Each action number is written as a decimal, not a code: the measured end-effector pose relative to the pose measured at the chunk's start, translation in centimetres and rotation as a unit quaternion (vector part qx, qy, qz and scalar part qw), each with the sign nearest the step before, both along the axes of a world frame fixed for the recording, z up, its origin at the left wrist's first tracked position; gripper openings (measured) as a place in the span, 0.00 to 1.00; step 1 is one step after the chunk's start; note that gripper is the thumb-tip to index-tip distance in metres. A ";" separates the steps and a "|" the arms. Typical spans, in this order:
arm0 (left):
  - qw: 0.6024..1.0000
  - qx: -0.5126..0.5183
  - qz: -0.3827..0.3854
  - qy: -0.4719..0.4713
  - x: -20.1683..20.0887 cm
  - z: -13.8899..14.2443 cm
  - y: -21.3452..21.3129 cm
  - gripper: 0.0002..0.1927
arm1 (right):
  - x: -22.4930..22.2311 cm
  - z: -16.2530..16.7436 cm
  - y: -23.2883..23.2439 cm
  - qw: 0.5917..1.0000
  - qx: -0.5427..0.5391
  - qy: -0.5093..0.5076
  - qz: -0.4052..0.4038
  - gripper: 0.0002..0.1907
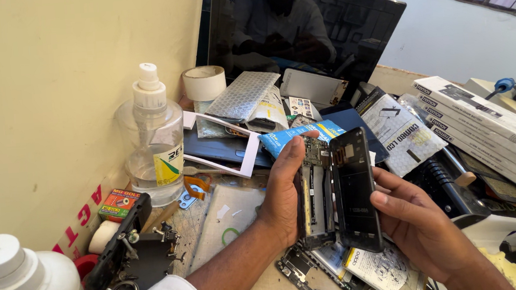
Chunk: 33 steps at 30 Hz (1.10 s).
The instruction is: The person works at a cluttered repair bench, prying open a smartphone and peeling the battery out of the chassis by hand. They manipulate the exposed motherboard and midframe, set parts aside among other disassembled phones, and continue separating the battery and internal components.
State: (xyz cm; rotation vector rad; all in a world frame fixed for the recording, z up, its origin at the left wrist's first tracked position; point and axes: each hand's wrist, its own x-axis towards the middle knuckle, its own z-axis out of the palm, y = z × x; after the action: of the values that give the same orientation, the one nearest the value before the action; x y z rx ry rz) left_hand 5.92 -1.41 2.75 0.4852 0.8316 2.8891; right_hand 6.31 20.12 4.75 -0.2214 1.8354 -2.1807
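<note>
Head view, hands splitting phone body from back cover, clutter crowding every edge.

The phone back cover is glossy black plastic. The bottle is clear smooth plastic. The stacked boxes are matt white cardboard.

Left hand, centre frame, is upright with curled fingers gripping; right hand, lower right, is palm-up, fingers clasped, forearms entering from the bottom edge.
</note>
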 end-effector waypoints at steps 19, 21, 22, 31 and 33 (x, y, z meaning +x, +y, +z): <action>0.995 -0.076 0.065 0.007 -0.4 -0.1 0.4 0.25 | 1.5 1.1 -2.4 0.989 0.104 0.093 0.039 0.37; 0.994 -0.082 0.074 0.006 -0.6 -0.2 0.6 0.26 | 1.5 1.0 -2.4 0.988 0.105 0.106 0.044 0.37; 0.993 -0.086 0.080 0.006 -0.6 -0.3 0.7 0.26 | 1.5 0.9 -2.5 0.987 0.106 0.115 0.047 0.37; 0.985 -0.124 0.119 0.031 -1.0 -0.7 0.9 0.26 | 2.6 -0.1 -3.9 0.953 0.214 0.214 -0.005 0.35; 0.982 -0.133 0.126 0.038 -1.0 -0.8 0.9 0.26 | 2.8 -0.1 -4.0 0.949 0.231 0.214 -0.018 0.34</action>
State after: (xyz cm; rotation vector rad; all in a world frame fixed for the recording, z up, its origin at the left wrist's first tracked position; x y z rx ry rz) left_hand 4.94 -0.48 1.93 0.4970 1.3599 2.9257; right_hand 9.15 16.13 4.63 -0.5972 2.5402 -1.7442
